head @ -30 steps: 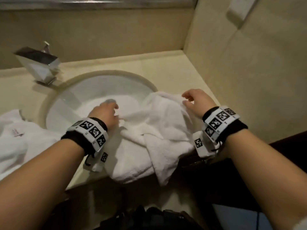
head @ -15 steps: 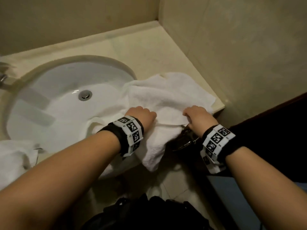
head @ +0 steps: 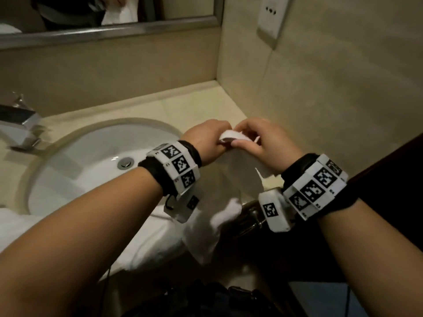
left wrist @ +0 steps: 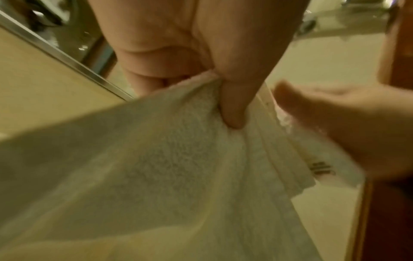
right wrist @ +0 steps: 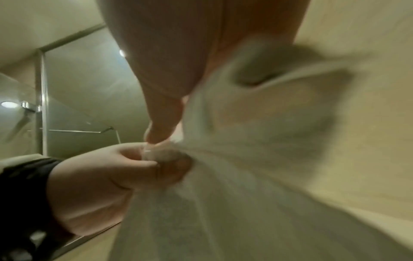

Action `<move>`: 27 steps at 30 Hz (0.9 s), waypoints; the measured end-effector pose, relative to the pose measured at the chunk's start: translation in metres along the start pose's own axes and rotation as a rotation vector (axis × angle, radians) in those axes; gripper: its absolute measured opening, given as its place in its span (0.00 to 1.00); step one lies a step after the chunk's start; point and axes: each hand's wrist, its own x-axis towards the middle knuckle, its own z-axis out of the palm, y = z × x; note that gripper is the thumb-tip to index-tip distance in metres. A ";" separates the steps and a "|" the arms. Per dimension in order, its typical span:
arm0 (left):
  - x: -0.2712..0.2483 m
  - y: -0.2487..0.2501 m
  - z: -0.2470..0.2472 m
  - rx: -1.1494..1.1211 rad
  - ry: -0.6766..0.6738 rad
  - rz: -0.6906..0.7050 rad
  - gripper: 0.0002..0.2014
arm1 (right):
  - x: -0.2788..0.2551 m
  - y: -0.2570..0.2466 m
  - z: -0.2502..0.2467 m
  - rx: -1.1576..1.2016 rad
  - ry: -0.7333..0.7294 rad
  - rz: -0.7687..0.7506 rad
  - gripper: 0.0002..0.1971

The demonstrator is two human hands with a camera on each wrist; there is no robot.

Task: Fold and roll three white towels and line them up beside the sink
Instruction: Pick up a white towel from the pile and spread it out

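Note:
A white towel (head: 233,170) hangs from both hands, raised above the right end of the counter beside the sink (head: 91,161). My left hand (head: 210,140) pinches its top edge between thumb and fingers, as the left wrist view shows (left wrist: 230,98). My right hand (head: 254,138) grips the same edge close beside the left; in the right wrist view its thumb (right wrist: 165,121) presses the bunched cloth (right wrist: 245,141). The towel's lower end (head: 206,239) drapes over the counter's front edge. Another white towel (head: 13,223) lies at the far left.
A chrome faucet (head: 20,126) stands behind the basin at the left. A mirror (head: 103,17) with a metal frame runs along the back wall. The tiled side wall (head: 320,99) is close on the right and carries a white socket plate (head: 272,17). Dark cabinet below.
Both hands have gone from pressing the towel flat at the counter edge to lifting its edge up, coming close together. The head view has tilted upward.

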 end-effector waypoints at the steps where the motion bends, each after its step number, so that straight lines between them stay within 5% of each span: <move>1: 0.001 0.000 -0.007 -0.029 0.027 -0.032 0.12 | -0.004 0.003 -0.003 -0.039 0.024 0.048 0.22; 3: -0.001 -0.002 -0.020 -0.111 0.109 -0.096 0.11 | -0.015 0.016 -0.001 -0.188 -0.016 0.158 0.24; 6: -0.010 -0.004 -0.039 -0.174 0.135 -0.099 0.08 | -0.020 0.025 -0.002 -0.091 0.022 0.270 0.03; 11: -0.031 0.004 -0.066 -0.133 0.114 -0.013 0.12 | 0.008 -0.017 -0.021 0.144 0.182 0.014 0.05; 17: -0.037 0.003 -0.105 -0.289 0.316 -0.099 0.16 | 0.024 -0.034 -0.030 -0.041 0.151 -0.129 0.08; 21: -0.059 -0.030 -0.127 -0.271 0.481 -0.225 0.15 | 0.012 0.011 -0.025 -0.443 -0.149 0.084 0.13; 24: -0.081 -0.055 -0.137 -0.181 0.535 -0.275 0.12 | 0.006 0.038 -0.048 -0.451 0.009 0.350 0.13; 27: -0.093 -0.072 -0.149 -0.358 0.545 -0.346 0.12 | 0.015 0.040 -0.085 -0.195 0.323 0.491 0.14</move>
